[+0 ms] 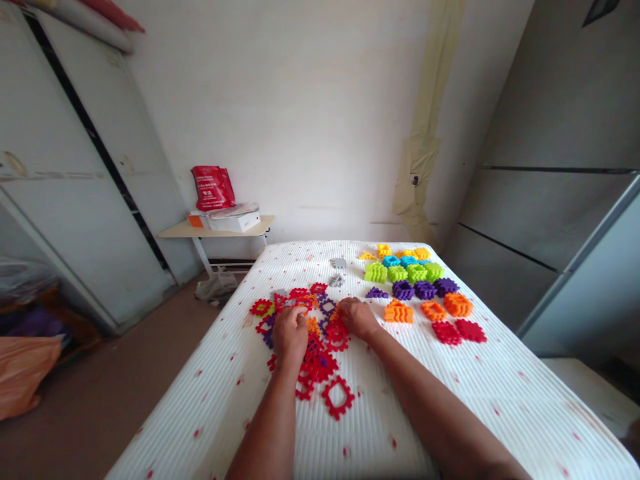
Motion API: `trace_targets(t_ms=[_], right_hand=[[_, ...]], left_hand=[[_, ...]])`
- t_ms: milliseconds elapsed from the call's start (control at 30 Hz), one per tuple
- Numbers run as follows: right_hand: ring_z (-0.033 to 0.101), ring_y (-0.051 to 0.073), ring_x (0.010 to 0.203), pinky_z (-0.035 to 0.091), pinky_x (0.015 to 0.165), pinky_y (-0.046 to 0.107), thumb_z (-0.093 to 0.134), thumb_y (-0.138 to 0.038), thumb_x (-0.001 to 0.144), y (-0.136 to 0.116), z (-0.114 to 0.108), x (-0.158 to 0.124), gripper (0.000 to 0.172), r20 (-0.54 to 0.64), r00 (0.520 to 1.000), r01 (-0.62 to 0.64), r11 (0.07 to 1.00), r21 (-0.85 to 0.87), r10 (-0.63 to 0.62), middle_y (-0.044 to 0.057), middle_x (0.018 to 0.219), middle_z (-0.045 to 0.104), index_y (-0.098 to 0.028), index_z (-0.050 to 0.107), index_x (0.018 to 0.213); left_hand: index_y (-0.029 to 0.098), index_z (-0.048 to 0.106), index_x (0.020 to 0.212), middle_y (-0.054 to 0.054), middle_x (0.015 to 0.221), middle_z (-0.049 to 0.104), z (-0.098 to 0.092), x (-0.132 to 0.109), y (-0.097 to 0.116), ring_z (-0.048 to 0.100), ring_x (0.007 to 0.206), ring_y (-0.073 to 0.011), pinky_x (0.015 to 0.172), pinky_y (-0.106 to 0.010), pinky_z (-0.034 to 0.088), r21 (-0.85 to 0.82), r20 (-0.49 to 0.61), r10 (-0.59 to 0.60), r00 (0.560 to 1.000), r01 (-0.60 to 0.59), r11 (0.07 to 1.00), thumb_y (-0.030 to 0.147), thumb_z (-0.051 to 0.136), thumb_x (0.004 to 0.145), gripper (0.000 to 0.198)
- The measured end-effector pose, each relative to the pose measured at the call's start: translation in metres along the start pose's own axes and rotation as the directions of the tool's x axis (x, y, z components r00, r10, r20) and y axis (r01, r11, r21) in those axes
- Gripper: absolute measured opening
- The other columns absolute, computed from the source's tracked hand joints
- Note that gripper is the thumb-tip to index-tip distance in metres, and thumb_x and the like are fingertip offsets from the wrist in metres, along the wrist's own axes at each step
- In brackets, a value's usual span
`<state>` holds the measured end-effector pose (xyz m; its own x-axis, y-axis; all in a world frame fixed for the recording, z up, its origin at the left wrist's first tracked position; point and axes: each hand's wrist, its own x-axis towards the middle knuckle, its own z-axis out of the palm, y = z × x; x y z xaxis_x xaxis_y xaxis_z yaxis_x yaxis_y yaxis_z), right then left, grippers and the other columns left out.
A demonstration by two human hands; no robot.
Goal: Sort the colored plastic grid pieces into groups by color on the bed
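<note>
Both my hands rest on a loose heap of flat, square interlocking plastic tiles [320, 347], mostly red with some purple and orange ones, spread on a white quilted bed cover [400, 413]. My left hand [290, 333] has its fingers curled down onto red tiles at the heap's left side. My right hand [356, 317] is closed over red tiles at the heap's right side. What the fingers pinch is hidden. A single red tile [338, 397] lies nearest me.
Sorted stacks stand at the far right of the bed: yellow [400, 253], green [403, 272], purple [424, 289], orange [435, 309], red [458, 331]. A small side table [220, 231] with a red bag and boxes stands by the wall. Grey cabinets flank both sides.
</note>
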<state>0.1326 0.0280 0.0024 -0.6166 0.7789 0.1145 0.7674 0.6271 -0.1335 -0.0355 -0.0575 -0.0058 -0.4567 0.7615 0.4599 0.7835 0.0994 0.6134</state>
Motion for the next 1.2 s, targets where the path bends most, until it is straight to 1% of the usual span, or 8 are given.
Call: trace_targets(t_ms=[100, 200, 367, 533, 767, 900, 1033, 1200], right_hand=[[0.057, 0.02, 0.097, 0.041, 0.081, 0.027, 0.044, -0.018, 0.085, 0.001, -0.007, -0.003, 0.023, 0.012, 0.999, -0.032, 0.999, 0.013, 0.032, 0.006, 0.1, 0.066, -0.02, 0.066, 0.091], [0.056, 0.019, 0.101, 0.04, 0.084, 0.028, 0.045, -0.018, 0.084, 0.0, -0.012, 0.005, 0.026, 0.016, 0.999, -0.051, 0.998, 0.02, 0.051, 0.005, 0.103, 0.066, -0.023, 0.066, 0.097], [0.055, 0.018, 0.106, 0.041, 0.086, 0.027, 0.042, -0.013, 0.084, -0.008, -0.004, 0.037, 0.038, 0.043, 0.997, -0.062, 0.998, 0.015, 0.061, 0.005, 0.112, 0.063, -0.027, 0.062, 0.112], [0.054, 0.024, 0.109, 0.045, 0.084, 0.036, 0.049, -0.019, 0.081, -0.019, 0.005, 0.065, 0.04, 0.076, 0.995, -0.069, 0.997, -0.025, 0.071, 0.006, 0.117, 0.06, -0.033, 0.057, 0.118], [0.061, 0.025, 0.099, 0.05, 0.077, 0.035, 0.041, -0.016, 0.086, -0.028, 0.005, 0.073, 0.032, 0.098, 0.992, -0.064, 0.993, -0.097, 0.074, 0.015, 0.109, 0.062, -0.017, 0.059, 0.113], [0.058, 0.023, 0.105, 0.049, 0.08, 0.033, 0.037, -0.016, 0.09, -0.031, 0.006, 0.071, 0.03, 0.09, 0.996, -0.013, 0.993, -0.117, 0.024, 0.014, 0.114, 0.06, -0.017, 0.058, 0.111], [0.06, 0.025, 0.102, 0.05, 0.079, 0.035, 0.045, -0.019, 0.085, -0.028, 0.008, 0.076, 0.031, 0.103, 0.994, -0.022, 0.992, -0.121, 0.035, 0.017, 0.112, 0.06, -0.013, 0.056, 0.114], [0.061, 0.027, 0.1, 0.051, 0.078, 0.036, 0.058, -0.027, 0.076, -0.021, 0.012, 0.083, 0.041, 0.097, 0.994, -0.043, 0.995, -0.091, 0.052, 0.019, 0.113, 0.059, -0.012, 0.056, 0.114]], left_hand=[[0.021, 0.067, 0.085, -0.004, 0.091, 0.069, 0.0, 0.0, 0.001, 0.059, 0.091, -0.0177, 0.089, -0.03, 0.044, -0.009, 0.01, 0.003, 1.0, -0.002, 1.0, 0.012, 0.042, 0.077, 0.027], [0.022, 0.067, 0.085, -0.003, 0.091, 0.069, -0.001, 0.0, 0.002, 0.06, 0.091, -0.0171, 0.088, -0.03, 0.044, -0.022, 0.02, -0.014, 1.0, 0.014, 1.0, 0.012, 0.043, 0.077, 0.027], [0.022, 0.067, 0.083, -0.002, 0.091, 0.069, -0.001, 0.0, 0.001, 0.059, 0.092, -0.0178, 0.087, -0.03, 0.044, -0.038, 0.001, -0.039, 0.999, 0.039, 0.999, 0.013, 0.044, 0.077, 0.026], [0.022, 0.068, 0.083, -0.003, 0.092, 0.069, 0.0, 0.002, -0.005, 0.059, 0.093, -0.0178, 0.089, -0.031, 0.044, -0.056, -0.016, -0.037, 0.999, 0.036, 0.998, 0.014, 0.045, 0.076, 0.025], [0.022, 0.067, 0.084, -0.004, 0.093, 0.069, 0.001, 0.004, -0.007, 0.059, 0.093, -0.0194, 0.089, -0.032, 0.044, -0.061, 0.013, -0.037, 0.999, 0.037, 0.997, 0.016, 0.043, 0.077, 0.026], [0.022, 0.068, 0.084, -0.005, 0.093, 0.069, 0.001, 0.004, -0.008, 0.059, 0.093, -0.021, 0.088, -0.033, 0.044, -0.061, 0.021, -0.013, 1.0, 0.015, 0.998, 0.017, 0.043, 0.076, 0.026], [0.021, 0.068, 0.084, -0.005, 0.093, 0.069, 0.004, 0.006, -0.013, 0.06, 0.091, -0.0219, 0.086, -0.035, 0.046, -0.081, 0.027, 0.023, 0.999, -0.021, 0.996, 0.017, 0.042, 0.076, 0.027], [0.021, 0.069, 0.083, -0.006, 0.09, 0.07, 0.007, 0.008, -0.016, 0.062, 0.087, -0.0223, 0.081, -0.035, 0.047, -0.091, 0.024, 0.038, 0.999, -0.036, 0.995, 0.021, 0.043, 0.075, 0.028]])
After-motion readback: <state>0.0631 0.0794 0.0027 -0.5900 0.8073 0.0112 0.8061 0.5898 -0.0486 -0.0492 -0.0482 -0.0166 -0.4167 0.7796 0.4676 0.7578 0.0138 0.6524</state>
